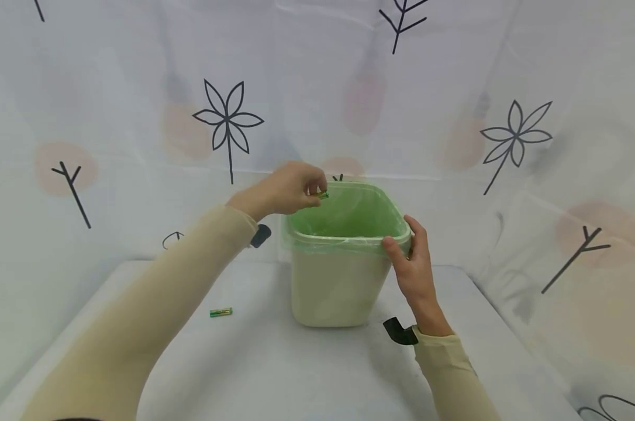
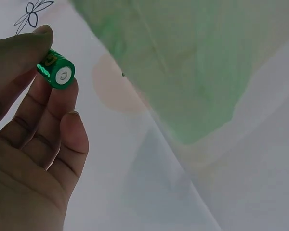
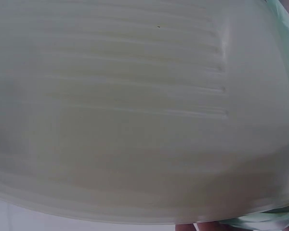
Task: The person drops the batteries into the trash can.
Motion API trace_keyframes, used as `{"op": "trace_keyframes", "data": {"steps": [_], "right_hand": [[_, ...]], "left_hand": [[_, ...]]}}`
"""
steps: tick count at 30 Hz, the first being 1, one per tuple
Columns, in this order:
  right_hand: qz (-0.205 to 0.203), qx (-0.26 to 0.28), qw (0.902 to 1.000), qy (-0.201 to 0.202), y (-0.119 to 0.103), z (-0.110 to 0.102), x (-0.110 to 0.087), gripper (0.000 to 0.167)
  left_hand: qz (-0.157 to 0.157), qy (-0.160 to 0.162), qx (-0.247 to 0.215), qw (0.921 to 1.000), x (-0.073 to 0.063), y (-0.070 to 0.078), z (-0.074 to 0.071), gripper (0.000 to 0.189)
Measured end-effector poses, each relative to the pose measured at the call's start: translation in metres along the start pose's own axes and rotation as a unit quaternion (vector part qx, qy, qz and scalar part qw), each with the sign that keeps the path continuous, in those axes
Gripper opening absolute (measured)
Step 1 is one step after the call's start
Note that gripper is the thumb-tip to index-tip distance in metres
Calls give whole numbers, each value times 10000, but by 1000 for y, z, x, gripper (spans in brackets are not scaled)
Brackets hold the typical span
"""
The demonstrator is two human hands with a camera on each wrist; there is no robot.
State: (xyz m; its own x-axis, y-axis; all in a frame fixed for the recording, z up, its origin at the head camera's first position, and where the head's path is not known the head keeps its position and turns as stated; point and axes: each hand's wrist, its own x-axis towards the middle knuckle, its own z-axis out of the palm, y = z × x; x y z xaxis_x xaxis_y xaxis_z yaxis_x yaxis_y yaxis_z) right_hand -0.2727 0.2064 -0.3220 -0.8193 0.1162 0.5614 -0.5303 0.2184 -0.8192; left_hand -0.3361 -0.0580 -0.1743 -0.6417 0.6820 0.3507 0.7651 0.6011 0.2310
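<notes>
A pale trash bin stands upright on the table, lined with a thin green bag folded over its rim. My left hand is raised at the bin's back left rim and pinches a small green battery between thumb and fingers. One flat end of that battery faces the left wrist camera. At the bin's right front corner, my right hand grips the rim, thumb on top and fingers along the outer side. The bin's ribbed wall fills most of the right wrist view, with only fingertips showing below.
Another green battery lies on the white table, left of the bin. A pale cloth printed with plant drawings hangs behind and beside the table. Dark wrist-worn pieces stick out near both cuffs.
</notes>
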Motion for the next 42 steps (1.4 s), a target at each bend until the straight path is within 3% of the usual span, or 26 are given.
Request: {"op": "trace_keyframes", "data": {"steps": [8,17,28,42], "right_hand": [[17,-75,10000,18,0,-2,-2,63],[84,-40,10000,25,0,-3,-6,62],[0,60,10000,6,1,-2,-2,62],[-55,-42,10000,-3,1,0,1,63]], "left_hand": [[-46,-367,-295,9989,19,6,28,14],[-178,-567,-121,9982,22,0,51,15],[-252,-878,187,9956,23,-1,56,19],[-453,-856,211,9951,21,-1,53,27]]}}
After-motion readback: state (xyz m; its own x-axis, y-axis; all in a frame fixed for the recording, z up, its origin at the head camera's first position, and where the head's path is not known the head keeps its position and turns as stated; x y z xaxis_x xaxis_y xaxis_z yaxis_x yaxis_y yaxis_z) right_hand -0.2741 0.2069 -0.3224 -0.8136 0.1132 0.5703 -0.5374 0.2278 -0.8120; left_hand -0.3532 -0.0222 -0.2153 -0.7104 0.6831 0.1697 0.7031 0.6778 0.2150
